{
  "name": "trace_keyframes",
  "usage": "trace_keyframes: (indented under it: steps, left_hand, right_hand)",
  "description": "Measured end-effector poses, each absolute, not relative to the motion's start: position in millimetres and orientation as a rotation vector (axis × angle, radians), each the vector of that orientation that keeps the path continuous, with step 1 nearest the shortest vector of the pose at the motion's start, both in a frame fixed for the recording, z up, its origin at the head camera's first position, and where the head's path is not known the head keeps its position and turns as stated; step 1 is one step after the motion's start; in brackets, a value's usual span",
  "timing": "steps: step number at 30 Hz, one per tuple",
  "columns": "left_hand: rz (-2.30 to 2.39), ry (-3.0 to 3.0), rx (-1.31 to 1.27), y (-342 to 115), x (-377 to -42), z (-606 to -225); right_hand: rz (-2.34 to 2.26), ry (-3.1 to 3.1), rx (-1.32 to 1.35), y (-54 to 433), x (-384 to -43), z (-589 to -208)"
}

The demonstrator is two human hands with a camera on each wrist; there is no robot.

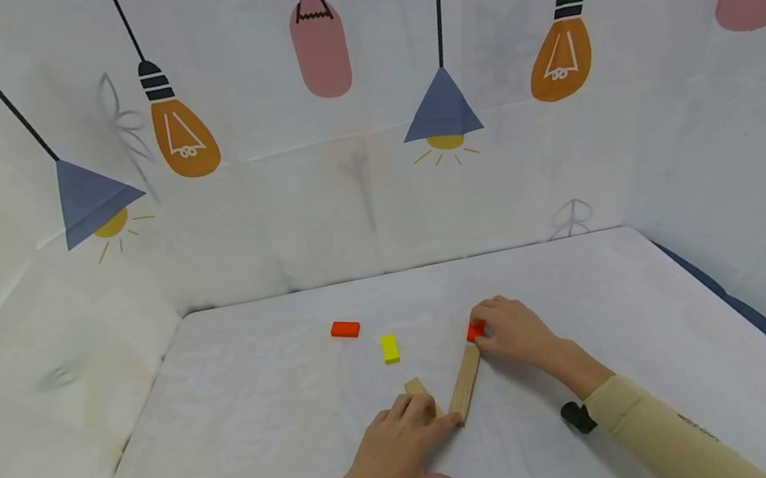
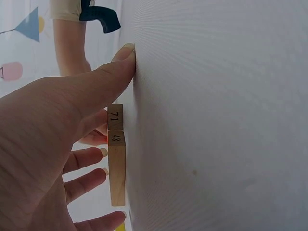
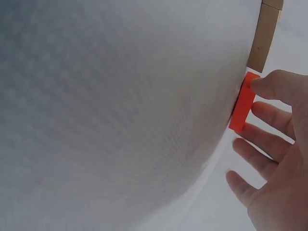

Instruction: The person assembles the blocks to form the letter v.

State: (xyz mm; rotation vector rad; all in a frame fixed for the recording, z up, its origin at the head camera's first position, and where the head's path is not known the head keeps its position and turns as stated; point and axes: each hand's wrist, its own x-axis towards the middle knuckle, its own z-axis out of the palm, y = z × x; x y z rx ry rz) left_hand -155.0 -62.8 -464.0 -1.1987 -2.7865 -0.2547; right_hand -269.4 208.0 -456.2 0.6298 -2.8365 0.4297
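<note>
My right hand (image 1: pixel 516 332) pinches a red block (image 3: pixel 243 108) on the white table. That block stands just beyond the far end of a long wooden block (image 1: pixel 466 386). A second wooden block (image 1: pixel 415 387) lies to the left, angled so that the two form a V; my left hand partly covers it. With fingers spread, my left hand (image 1: pixel 403 460) touches the wooden blocks near the V's point, its thumb apart from them. In the left wrist view, printed numbers mark the end faces of a block reading 71 (image 2: pixel 115 117) and one reading 48 (image 2: pixel 117 166).
A yellow block (image 1: pixel 389 349) lies beyond the left hand. Farther back and left is another red block (image 1: pixel 346 329). White cloth walls (image 1: pixel 375 189) printed with lamps and bulbs rise behind the table (image 1: pixel 248 431) and at its sides.
</note>
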Motion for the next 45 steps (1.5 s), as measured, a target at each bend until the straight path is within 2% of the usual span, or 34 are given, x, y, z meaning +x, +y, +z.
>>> trace_keyframes:
  steps: [45]
  left_hand:
    - [-0.248, -2.828, -1.185, -61.0, -155.2, -462.8]
  right_hand:
    - [0.518, -2.876, 0.638, 208.1, -262.7, -453.8]
